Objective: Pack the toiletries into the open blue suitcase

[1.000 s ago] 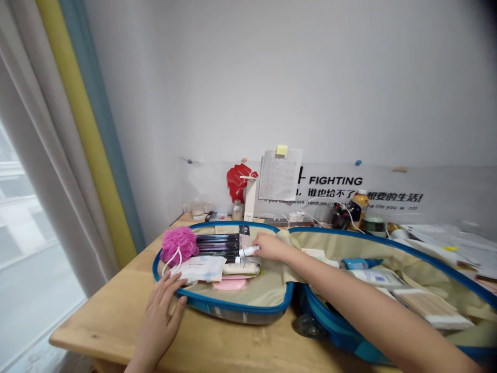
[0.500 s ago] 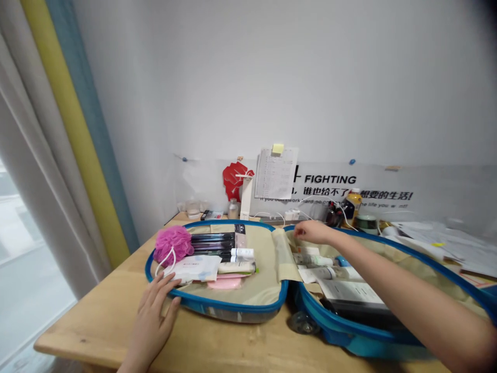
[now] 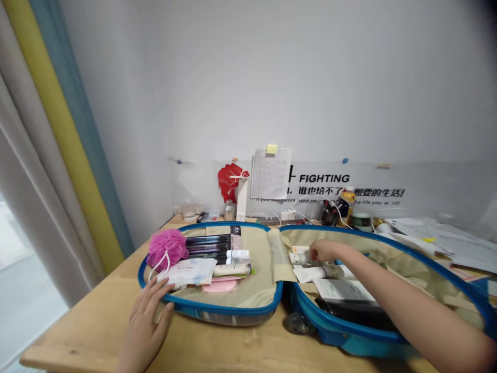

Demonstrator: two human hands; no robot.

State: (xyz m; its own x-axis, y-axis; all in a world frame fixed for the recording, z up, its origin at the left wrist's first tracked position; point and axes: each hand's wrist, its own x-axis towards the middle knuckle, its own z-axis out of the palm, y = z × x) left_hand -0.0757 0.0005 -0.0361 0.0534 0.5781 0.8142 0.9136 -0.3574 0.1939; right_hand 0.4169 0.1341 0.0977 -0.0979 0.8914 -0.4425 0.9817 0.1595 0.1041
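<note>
An open suitcase (image 3: 254, 312) with blue rims lies spread on the wooden table. My left hand (image 3: 149, 308) rests with fingers apart on the left half's front rim, close to a white packet (image 3: 194, 270) and a pink mesh bath puff (image 3: 167, 251). Over the right half, my right hand (image 3: 325, 250) reaches down with bent, closed fingers at the cap end of a small bottle with a greenish label (image 3: 298, 258). Whether the fingers grip that bottle is hidden. A white tube (image 3: 310, 273) and a white-topped box (image 3: 341, 291) lie nearer me.
Dark slim packs (image 3: 207, 243), a white tube with a cap (image 3: 237, 255) and a pink flat item (image 3: 219, 286) lie in the left half. Behind the suitcase stand a glass jar (image 3: 229, 210), a power strip (image 3: 287, 215) and a yellow bottle (image 3: 347, 204). Papers (image 3: 430, 235) cover the back right.
My right hand has come down and slightly right, from above the far rim to the small bottle. My left hand stays on the rim. The view has shifted slightly.
</note>
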